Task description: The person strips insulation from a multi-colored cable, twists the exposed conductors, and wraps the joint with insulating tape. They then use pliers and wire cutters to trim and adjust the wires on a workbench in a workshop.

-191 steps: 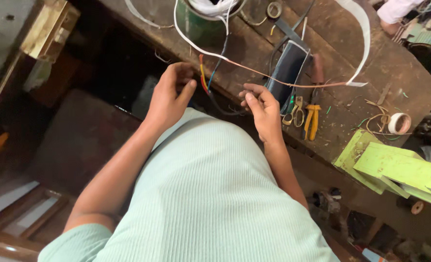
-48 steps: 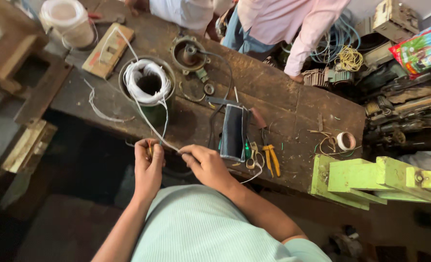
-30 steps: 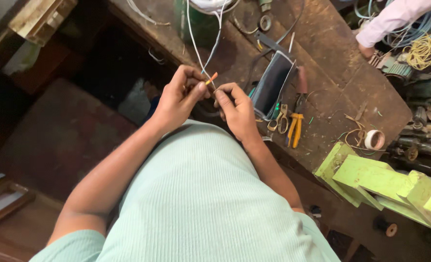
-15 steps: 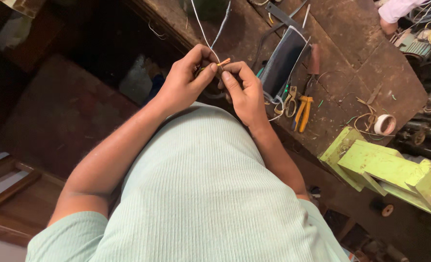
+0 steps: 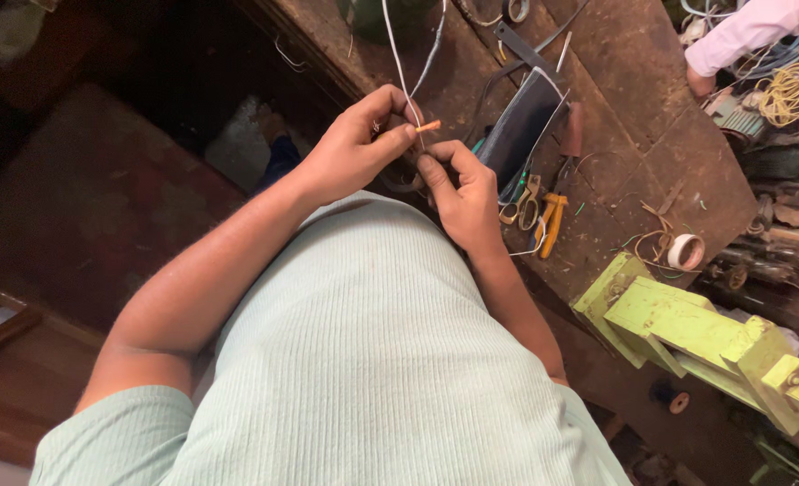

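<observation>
Over a scarred wooden worktop (image 5: 615, 153) at upper centre, the left hand (image 5: 354, 148) pinches a white wire (image 5: 398, 63) with an orange tip while the right hand (image 5: 462, 193) pinches just below it.

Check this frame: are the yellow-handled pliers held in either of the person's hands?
No. The yellow-handled pliers lie on the brown wooden workbench, while the left hand and right hand pinch thin white wire.

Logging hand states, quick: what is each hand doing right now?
Left hand: pinched shut on the white wire and orange sleeve.
Right hand: fingers curled at the wire's lower end; grip cannot be told.
</observation>
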The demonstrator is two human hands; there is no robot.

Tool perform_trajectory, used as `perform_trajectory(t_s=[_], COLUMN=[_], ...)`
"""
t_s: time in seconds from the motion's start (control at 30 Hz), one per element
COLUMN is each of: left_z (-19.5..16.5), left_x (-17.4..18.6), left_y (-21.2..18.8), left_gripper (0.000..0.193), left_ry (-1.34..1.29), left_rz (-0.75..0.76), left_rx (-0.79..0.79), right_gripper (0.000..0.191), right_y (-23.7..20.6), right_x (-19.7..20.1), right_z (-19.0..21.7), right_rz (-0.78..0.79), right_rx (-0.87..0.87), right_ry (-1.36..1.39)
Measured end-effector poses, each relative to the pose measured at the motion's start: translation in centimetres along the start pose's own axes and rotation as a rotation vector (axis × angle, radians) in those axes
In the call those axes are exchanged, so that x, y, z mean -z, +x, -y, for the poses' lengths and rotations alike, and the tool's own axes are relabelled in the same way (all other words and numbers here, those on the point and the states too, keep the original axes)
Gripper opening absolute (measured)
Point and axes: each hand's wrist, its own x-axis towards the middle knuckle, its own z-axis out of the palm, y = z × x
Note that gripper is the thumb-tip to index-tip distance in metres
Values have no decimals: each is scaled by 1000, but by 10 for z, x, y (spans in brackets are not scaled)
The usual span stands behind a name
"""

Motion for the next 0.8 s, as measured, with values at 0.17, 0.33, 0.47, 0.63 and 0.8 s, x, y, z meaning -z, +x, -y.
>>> perform_trajectory(t_s=[0.17, 0.33, 0.47, 0.63, 0.8], left_z=[0, 1, 6, 14, 20], left_x=[3, 1, -1, 1, 5], left_y=[0, -4, -3, -2, 1], left_gripper=[8, 7, 8, 8, 11], left_ry=[41, 96, 111, 89, 175], left_rz=[9, -43, -71, -46, 2], left_rx=[12, -17, -26, -36, -115], right_gripper=[15, 16, 16, 11, 13], right_y=[3, -1, -3, -10, 34], right_x=[-1, -1, 3, 9, 27], right_z=[-2, 0, 14, 43, 41], right_rz=[-9, 19, 100, 106, -51], right_rx=[30, -6, -40, 375, 721], right_ry=[16, -34, -104, -420, -896])
